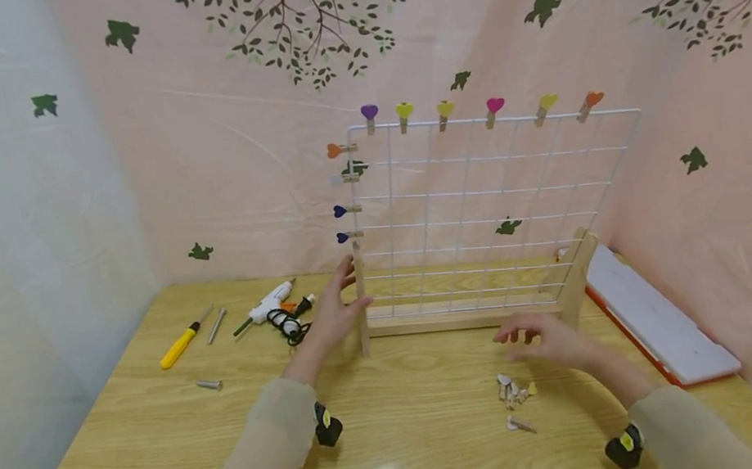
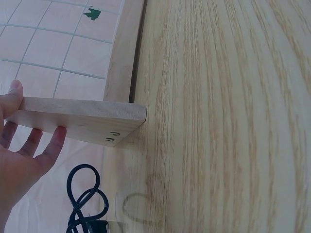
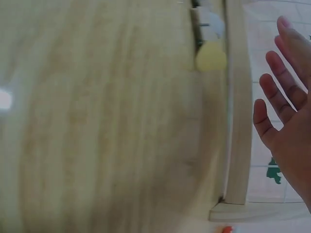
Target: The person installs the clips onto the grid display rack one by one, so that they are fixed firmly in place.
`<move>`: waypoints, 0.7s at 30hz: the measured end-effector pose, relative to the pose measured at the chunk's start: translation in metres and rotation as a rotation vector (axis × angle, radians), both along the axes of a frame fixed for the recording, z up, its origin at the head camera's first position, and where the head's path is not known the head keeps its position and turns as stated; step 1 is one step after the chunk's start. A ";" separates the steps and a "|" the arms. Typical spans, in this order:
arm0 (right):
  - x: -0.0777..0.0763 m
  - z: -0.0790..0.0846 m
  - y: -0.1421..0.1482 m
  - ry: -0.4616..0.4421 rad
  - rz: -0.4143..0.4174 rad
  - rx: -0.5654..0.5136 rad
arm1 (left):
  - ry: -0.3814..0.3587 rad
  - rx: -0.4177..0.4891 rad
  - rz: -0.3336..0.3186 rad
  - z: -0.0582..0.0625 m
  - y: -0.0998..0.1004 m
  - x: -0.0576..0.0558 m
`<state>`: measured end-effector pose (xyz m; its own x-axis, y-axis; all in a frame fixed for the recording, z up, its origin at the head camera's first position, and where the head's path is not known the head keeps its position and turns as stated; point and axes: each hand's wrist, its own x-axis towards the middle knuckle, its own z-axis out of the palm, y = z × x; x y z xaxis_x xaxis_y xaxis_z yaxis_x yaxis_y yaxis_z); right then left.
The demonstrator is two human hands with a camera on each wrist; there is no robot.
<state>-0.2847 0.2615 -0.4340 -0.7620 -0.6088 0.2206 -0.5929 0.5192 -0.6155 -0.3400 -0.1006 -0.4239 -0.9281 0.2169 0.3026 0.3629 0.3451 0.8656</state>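
A white wire grid (image 1: 462,193) stands in a wooden frame (image 1: 465,323) on the table. Heart-topped clothespins in several colours, such as a pink one (image 1: 495,106), line its top wire. More are clipped down its left edge, among them a dark blue one (image 1: 340,211). My left hand (image 1: 333,316) grips the frame's left side board (image 2: 82,124), thumb on the front edge and fingers on the outer face. Holding nothing, my right hand (image 1: 543,339) hovers before the frame with fingers loosely bent. Just below it lie a small heap of clothespins (image 1: 514,391) and a single clothespin (image 1: 521,424).
A yellow-handled screwdriver (image 1: 178,348), a long bolt (image 1: 215,326) and a short bolt (image 1: 210,385) lie on the left. Near the frame is a glue gun (image 1: 268,302) with a black cord (image 1: 290,328). Along the right edge sits a flat white case (image 1: 658,312) with red trim.
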 end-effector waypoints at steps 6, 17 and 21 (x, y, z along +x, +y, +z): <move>-0.007 -0.023 0.003 -0.087 0.134 0.073 | -0.002 -0.001 0.001 0.000 0.000 -0.001; -0.010 -0.032 0.001 -0.221 0.150 0.152 | 0.014 -0.008 -0.001 0.000 0.000 0.001; -0.010 -0.030 -0.002 -0.264 0.153 0.147 | 0.011 -0.001 -0.002 0.000 0.000 0.001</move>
